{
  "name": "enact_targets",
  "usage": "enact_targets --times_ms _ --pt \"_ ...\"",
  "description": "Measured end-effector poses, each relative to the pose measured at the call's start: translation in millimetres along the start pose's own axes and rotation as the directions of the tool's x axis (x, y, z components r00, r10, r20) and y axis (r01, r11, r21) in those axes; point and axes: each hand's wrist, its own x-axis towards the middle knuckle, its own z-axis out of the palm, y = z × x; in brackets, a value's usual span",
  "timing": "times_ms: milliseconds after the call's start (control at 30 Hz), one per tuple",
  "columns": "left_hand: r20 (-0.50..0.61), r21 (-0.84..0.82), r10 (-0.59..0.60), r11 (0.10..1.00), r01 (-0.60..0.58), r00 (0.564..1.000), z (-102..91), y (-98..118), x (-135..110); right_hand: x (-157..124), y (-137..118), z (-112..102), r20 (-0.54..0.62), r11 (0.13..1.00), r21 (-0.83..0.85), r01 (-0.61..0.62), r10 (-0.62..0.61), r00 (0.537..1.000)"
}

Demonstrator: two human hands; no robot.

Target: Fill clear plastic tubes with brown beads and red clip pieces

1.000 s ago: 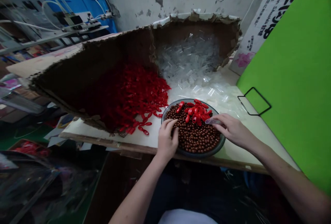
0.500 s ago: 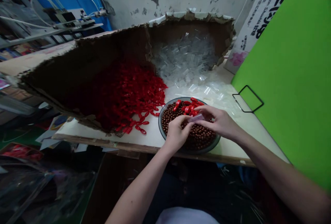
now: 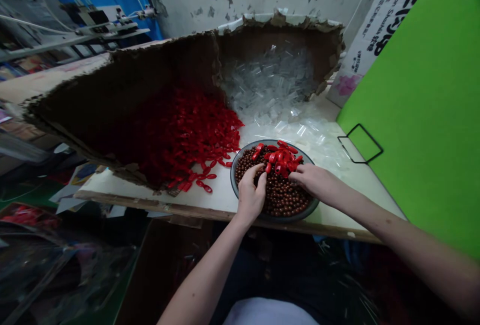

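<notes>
My left hand [image 3: 250,195] curls into slippery brown beads [image 3: 287,200] at seven o'clock in the bowl [image 3: 232,177]; my right hand [image 3: 313,181] touches light red plastic pieces [image 3: 282,161], best pinched singly; any grip is unclear.

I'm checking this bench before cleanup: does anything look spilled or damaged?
Yes. The cardboard box has ragged, torn edges, which looks damaged. Some red pieces also lie loose outside it on the table, looking spilled.
</notes>
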Motion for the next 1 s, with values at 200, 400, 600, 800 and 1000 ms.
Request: enact_targets --times_ms 200,400,600,800,1000 --pt "-0.002 0.074 0.023 0.997 -0.022 1.000 2.3 -0.6 -3.0 22.5 -18.8 25.1 0.025 0.999 -0.009 0.042 -0.041 0.999" --pt "0.059 0.074 0.016 0.997 -0.020 0.998 1.3 0.3 -0.2 37.7 -35.3 36.3 -0.038 0.978 0.192 0.087 -0.081 0.996" --pt "0.047 0.007 -0.017 1.000 0.016 0.999 -2.0 -0.5 0.6 29.9 -29.0 37.9 -0.069 0.690 0.723 -0.023 0.106 0.992" --pt "-0.020 -0.024 -0.048 0.999 0.048 0.999 -3.6 -1.8 -0.7 22.4 -30.6 32.8 -0.006 0.141 0.990 -0.022 0.195 0.981" --pt "0.040 -0.146 -0.036 0.988 0.042 0.999 -4.9 4.6 -3.3 17.3 -29.9 16.3 -0.089 0.162 0.986 0.041 0.298 0.950"
